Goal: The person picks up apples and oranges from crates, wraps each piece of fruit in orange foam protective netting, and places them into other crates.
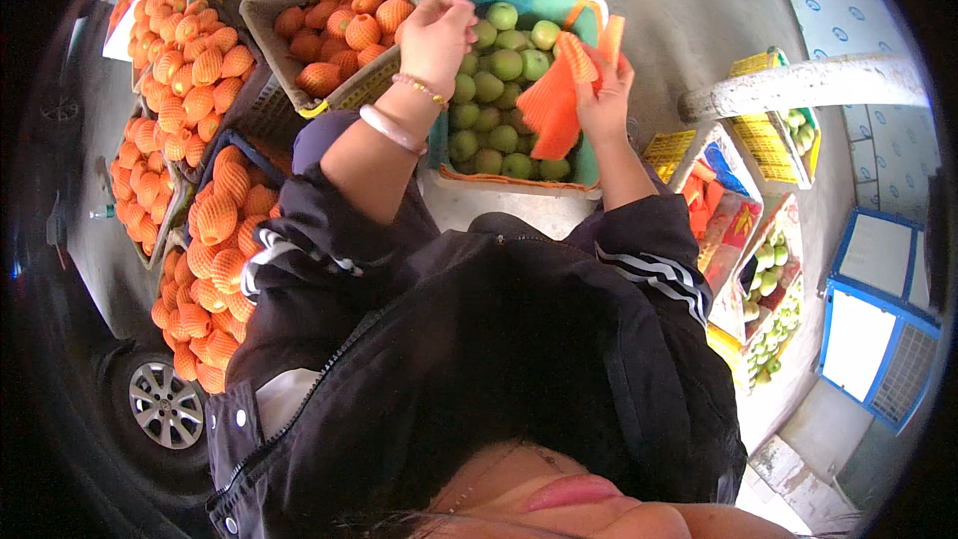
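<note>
My left hand [441, 28], with a beaded bracelet and a pale bangle on its wrist, hovers over the left rim of a teal-lined crate [440, 136]. Its fingers are curled and slightly blurred; nothing shows in them, though their inner side is hidden. Green apples [506, 64] fill the crate, bare of any wrapping. Over the crate's right side, my right hand [605, 84] grips several orange foam net sleeves [555, 116], which hang fanned out above the apples. One sleeve sticks up behind the fingers.
Left of the apples stands a grey crate [268, 11] of fruit in orange foam nets. More net-wrapped fruit [196, 101] is heaped farther left, near a car wheel [166, 404]. At right are a white pole [808, 86], yellow crates [775, 142] and loose orange sleeves [700, 198].
</note>
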Demonstrator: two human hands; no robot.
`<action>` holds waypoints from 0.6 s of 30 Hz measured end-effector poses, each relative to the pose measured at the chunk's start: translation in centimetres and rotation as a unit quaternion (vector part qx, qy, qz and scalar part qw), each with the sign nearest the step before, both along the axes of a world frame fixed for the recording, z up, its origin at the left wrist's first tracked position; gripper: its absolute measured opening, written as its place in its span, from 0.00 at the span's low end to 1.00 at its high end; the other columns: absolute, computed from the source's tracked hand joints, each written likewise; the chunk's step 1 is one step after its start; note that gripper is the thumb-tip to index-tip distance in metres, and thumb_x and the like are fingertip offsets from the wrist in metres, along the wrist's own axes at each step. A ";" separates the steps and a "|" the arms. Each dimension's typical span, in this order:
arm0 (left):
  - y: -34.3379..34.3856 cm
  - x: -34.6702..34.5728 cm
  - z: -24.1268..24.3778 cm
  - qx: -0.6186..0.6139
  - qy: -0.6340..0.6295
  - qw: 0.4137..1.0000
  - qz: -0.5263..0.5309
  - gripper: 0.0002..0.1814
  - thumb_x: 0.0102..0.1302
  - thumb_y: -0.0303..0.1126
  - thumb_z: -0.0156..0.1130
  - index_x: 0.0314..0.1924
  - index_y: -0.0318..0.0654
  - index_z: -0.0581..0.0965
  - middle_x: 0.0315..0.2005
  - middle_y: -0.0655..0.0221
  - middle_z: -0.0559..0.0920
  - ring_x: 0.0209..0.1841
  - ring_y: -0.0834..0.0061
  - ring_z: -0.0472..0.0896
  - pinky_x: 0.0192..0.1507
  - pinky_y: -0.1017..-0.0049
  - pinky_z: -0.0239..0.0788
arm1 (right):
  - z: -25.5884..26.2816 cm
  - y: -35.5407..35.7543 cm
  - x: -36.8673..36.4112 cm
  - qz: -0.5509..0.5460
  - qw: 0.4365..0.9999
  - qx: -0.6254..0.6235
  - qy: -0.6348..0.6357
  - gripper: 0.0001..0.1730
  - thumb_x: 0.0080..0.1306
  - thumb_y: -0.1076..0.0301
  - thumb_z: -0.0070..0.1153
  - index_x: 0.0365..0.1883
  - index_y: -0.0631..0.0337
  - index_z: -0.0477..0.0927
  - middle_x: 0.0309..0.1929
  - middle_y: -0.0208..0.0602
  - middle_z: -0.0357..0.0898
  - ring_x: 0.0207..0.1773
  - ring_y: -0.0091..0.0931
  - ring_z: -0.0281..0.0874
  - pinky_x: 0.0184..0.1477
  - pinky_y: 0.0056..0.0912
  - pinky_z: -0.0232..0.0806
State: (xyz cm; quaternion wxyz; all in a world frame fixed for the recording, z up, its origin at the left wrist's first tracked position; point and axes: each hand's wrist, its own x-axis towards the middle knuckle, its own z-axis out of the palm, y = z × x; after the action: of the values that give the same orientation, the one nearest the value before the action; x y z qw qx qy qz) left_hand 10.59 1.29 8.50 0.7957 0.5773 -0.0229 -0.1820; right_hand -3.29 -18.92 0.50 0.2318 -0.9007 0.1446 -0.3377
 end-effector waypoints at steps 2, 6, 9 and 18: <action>-1.5 1.4 -0.8 0.019 -0.052 0.997 -0.045 0.06 0.64 0.31 0.59 0.37 0.35 0.78 0.27 0.72 0.79 0.26 0.82 0.75 0.28 0.82 0.66 | -1.2 -0.3 0.9 0.078 0.966 0.247 0.004 0.23 0.66 0.62 0.56 0.57 0.64 0.73 0.54 0.43 0.75 0.57 0.30 0.72 0.63 0.33 0.59; -2.7 4.6 -2.1 0.160 -0.161 0.959 -0.169 0.13 0.67 0.38 0.58 0.43 0.36 0.77 0.31 0.73 0.79 0.28 0.84 0.75 0.30 0.82 0.67 | 4.2 1.2 2.4 0.051 0.878 0.426 0.211 0.28 0.68 0.56 0.52 0.58 0.69 0.70 0.55 0.45 0.75 0.57 0.29 0.72 0.60 0.32 0.62; -5.0 5.0 -3.3 0.204 -0.228 0.915 -0.263 0.20 0.67 0.45 0.59 0.47 0.35 0.77 0.33 0.71 0.81 0.32 0.81 0.77 0.36 0.80 0.69 | 5.4 0.8 2.8 0.070 0.883 0.389 0.253 0.25 0.70 0.58 0.48 0.57 0.68 0.70 0.52 0.42 0.77 0.55 0.29 0.74 0.58 0.31 0.64; -6.7 4.0 -3.2 0.161 -0.266 0.926 -0.215 0.20 0.60 0.43 0.68 0.42 0.32 0.80 0.32 0.61 0.83 0.34 0.77 0.80 0.38 0.75 0.72 | 6.0 -0.8 4.8 0.049 0.986 0.145 0.068 0.16 0.67 0.58 0.55 0.42 0.64 0.76 0.37 0.34 0.78 0.42 0.26 0.76 0.47 0.29 0.67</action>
State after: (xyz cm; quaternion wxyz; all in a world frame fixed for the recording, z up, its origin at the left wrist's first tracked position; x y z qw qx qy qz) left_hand 14.59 -5.41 5.30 0.5985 0.7059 -0.3281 -0.1896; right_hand 1.52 -19.74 6.47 0.3657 -0.8845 0.1635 -0.2392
